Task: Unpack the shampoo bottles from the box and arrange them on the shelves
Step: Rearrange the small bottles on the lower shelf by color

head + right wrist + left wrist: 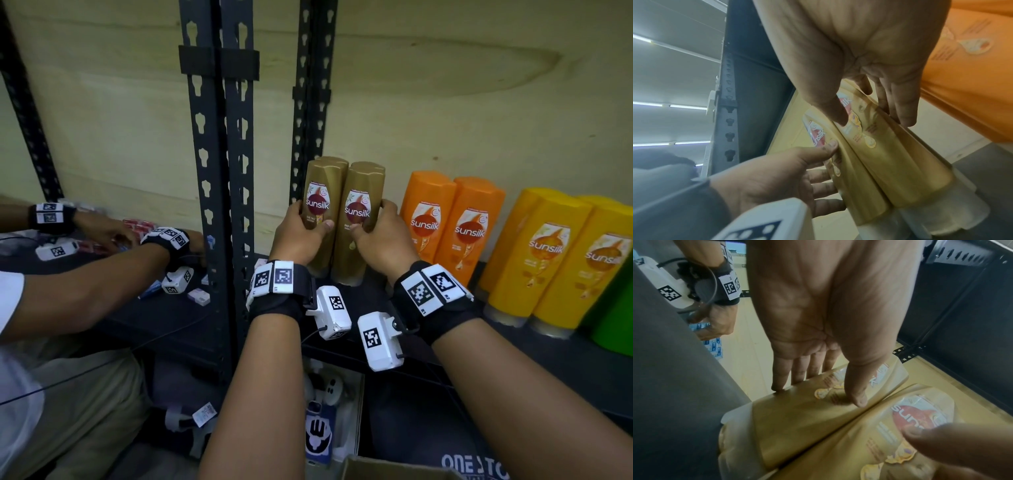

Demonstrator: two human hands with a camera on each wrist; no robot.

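Two gold shampoo bottles stand cap-down, side by side, on the dark shelf (pixel 507 346). My left hand (pixel 305 222) grips the left gold bottle (pixel 322 181), thumb on its label and fingers round its left side. My right hand (pixel 373 222) grips the right gold bottle (pixel 359 185) the same way from the right. The left wrist view shows my left hand (pixel 818 386) pinching the left gold bottle (pixel 797 418). In the right wrist view my right hand (pixel 869 113) clasps the right gold bottle (pixel 910 162). More gold bottle tops show behind them. The cardboard box (pixel 394 469) lies below.
Two orange bottles (pixel 445 222) stand right of the gold ones, then yellow bottles (pixel 548 253) and a green object (pixel 616 308). Black slotted uprights (pixel 222 171) rise just left of my left hand. Another person's hands (pixel 113 236) handle small packs on the neighbouring shelf at left.
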